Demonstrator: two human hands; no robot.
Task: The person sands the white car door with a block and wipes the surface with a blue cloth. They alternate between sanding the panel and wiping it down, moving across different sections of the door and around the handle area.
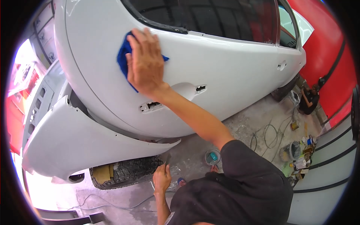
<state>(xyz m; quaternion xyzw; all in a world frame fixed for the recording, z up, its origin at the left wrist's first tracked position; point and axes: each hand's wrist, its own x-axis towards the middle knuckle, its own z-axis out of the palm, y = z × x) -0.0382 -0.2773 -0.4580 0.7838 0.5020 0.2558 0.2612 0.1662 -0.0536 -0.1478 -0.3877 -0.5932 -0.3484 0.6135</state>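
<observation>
My right hand point(145, 65) presses a blue cloth point(123, 60) against the white car door point(225, 71), below the front corner of the dark window point(210, 17). Its fingers lie over the cloth, which sticks out on both sides. Two door handle openings point(152, 107) show below that hand. Low in the view, my left hand point(161, 178) is closed around a thin dark flat piece point(167, 159), whose kind I cannot tell. That hand is near the tyre point(135, 170) and the tip of the pale fender point(86, 138).
A bucket point(213, 156) with a turquoise thing in it stands by my feet. Hoses point(270, 135) lie on the concrete floor. Further right are another bucket point(289, 152), several containers point(302, 163) and a crouching person point(309, 100) by a red panel point(322, 45).
</observation>
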